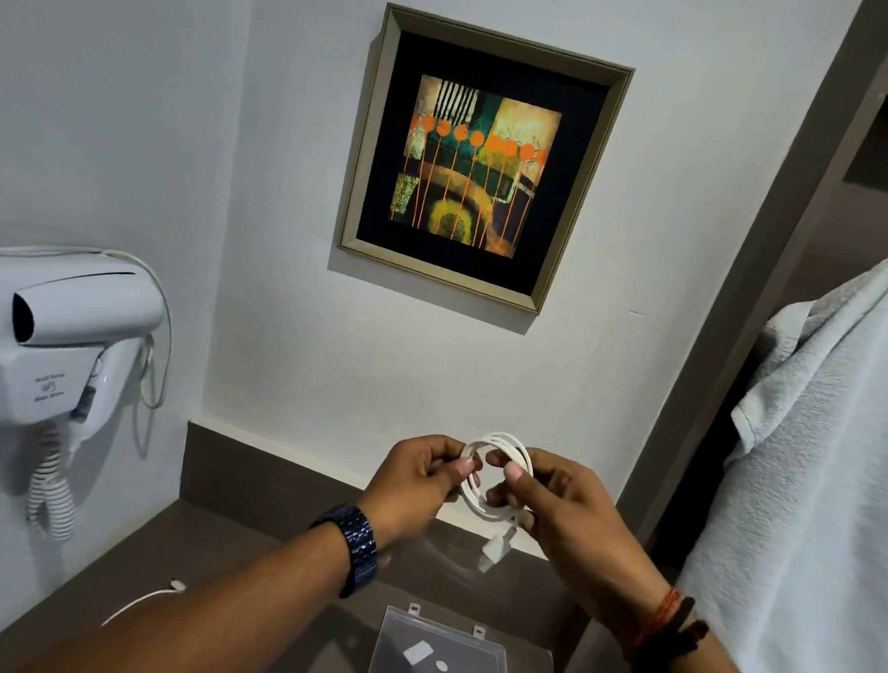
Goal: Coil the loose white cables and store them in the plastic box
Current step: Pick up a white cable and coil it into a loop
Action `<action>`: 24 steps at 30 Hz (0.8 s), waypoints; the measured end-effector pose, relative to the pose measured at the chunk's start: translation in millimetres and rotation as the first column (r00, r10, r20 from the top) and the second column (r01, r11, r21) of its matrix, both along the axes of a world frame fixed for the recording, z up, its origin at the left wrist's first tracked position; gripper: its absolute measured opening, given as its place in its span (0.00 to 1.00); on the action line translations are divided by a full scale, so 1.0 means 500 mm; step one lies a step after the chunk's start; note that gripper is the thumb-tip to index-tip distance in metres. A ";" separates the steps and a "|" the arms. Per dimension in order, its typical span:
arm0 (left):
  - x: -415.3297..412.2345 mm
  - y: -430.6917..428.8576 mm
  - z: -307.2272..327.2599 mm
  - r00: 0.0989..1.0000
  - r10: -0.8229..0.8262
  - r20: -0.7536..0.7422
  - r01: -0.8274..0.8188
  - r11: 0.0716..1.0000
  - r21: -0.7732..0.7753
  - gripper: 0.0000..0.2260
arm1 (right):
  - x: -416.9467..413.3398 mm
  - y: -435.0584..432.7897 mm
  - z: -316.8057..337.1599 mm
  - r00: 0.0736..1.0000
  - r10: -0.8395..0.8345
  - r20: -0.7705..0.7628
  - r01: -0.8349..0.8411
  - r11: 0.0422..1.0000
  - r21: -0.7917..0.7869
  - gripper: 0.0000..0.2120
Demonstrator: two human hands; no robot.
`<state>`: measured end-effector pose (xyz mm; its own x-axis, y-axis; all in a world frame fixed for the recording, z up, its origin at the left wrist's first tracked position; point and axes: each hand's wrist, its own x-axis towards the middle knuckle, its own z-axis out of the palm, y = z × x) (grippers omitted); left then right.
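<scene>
A white cable (pixel 498 442) is wound into a small coil held up in front of the wall. My left hand (pixel 414 481) pinches the coil's left side and my right hand (pixel 562 502) grips its right side. The cable's plug end (pixel 492 550) dangles below the coil. Under my hands, on the brown counter (pixel 245 547), lies a clear plastic box (pixel 440 655) with small white bits showing through it. A second loose white cable (pixel 142 601) lies on the counter at the left, partly hidden by my left forearm.
A white wall-mounted hair dryer (pixel 66 337) with a curly cord hangs at the left. A framed picture (pixel 482 158) hangs on the wall ahead. A white towel (pixel 825 485) hangs at the right, close to my right arm.
</scene>
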<state>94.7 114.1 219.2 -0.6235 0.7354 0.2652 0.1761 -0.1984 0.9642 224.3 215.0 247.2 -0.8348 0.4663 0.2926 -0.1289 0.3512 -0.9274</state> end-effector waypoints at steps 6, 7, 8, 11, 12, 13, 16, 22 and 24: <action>-0.004 0.011 -0.018 0.918 -0.232 0.321 0.192 0.970 0.151 0.07 | 0.019 0.025 0.001 0.994 -0.033 0.102 0.032 0.999 0.016 0.08; -0.006 0.012 -0.022 0.886 -0.273 0.374 0.216 0.958 0.188 0.07 | 0.022 0.029 0.002 0.991 -0.040 0.131 0.037 0.999 0.029 0.08; -0.008 0.011 -0.025 0.858 -0.307 0.411 0.237 0.948 0.214 0.07 | 0.023 0.032 0.002 0.987 -0.047 0.153 0.041 0.998 0.042 0.08; -0.014 0.010 -0.038 0.801 -0.383 0.459 0.296 0.921 0.252 0.05 | 0.023 0.036 -0.002 0.979 -0.082 0.189 0.061 0.991 0.115 0.06; -0.014 0.011 -0.042 0.796 -0.393 0.461 0.309 0.918 0.249 0.04 | 0.020 0.036 -0.006 0.975 -0.100 0.199 0.069 0.985 0.157 0.05; -0.013 0.012 -0.047 0.814 -0.377 0.442 0.310 0.925 0.220 0.04 | 0.017 0.035 -0.011 0.970 -0.126 0.207 0.083 0.975 0.204 0.05; -0.012 0.013 -0.070 0.906 -0.284 0.313 0.276 0.959 0.068 0.06 | 0.005 0.036 -0.034 0.944 -0.247 0.217 0.158 0.920 0.358 0.06; -0.019 0.007 -0.123 0.989 -0.113 0.094 0.124 0.986 -0.116 0.16 | -0.010 0.043 -0.085 0.877 -0.414 0.245 0.264 0.840 0.473 0.08; -0.021 0.011 -0.147 0.994 -0.056 0.096 0.069 0.989 -0.132 0.16 | -0.016 0.045 -0.106 0.873 -0.410 0.263 0.271 0.858 0.436 0.10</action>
